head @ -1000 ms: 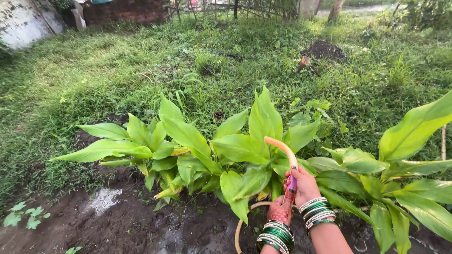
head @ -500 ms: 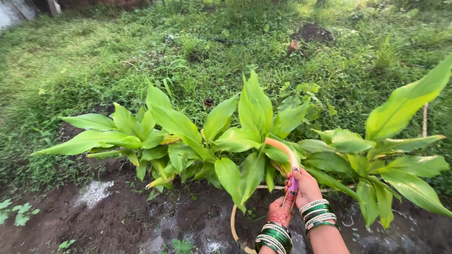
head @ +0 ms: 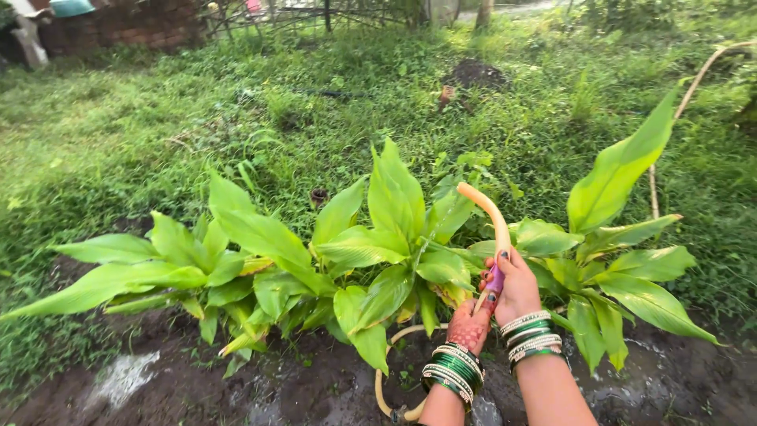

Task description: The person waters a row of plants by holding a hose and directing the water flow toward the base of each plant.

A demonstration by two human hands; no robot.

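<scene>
Head view: both hands low, approx 5 o'clock in frame, each wrist w/ a stack of green and silver bangles. Right hand [head: 516, 288] wrapped round the orange garden hose [head: 495, 225] near its end, thumb and fingers clamped on it. Hose end curves up and over to 11 o'clock from the hand, open tip above the broad-leaf plants [head: 371, 244], prob. held high so the outlet clears the leaves. Left hand [head: 471, 325] just under the right, at its 7 o'clock, fingers curled on the lower hose; it seems to steady it. Rest of hose loops down behind the wrists to the wet soil [head: 236, 386] at 6 o'clock.

Count: 2 hands, 1 hose, approx 3 leafy clumps in a row from 9 to 3 o'clock. A thin bent stick [head: 690, 95] at 2 o'clock leans by the rightmost clump. Grass [head: 158, 118] beyond; brick wall [head: 118, 24] at 11 o'clock; 1 dark soil mound [head: 475, 73] at 12 o'clock.
</scene>
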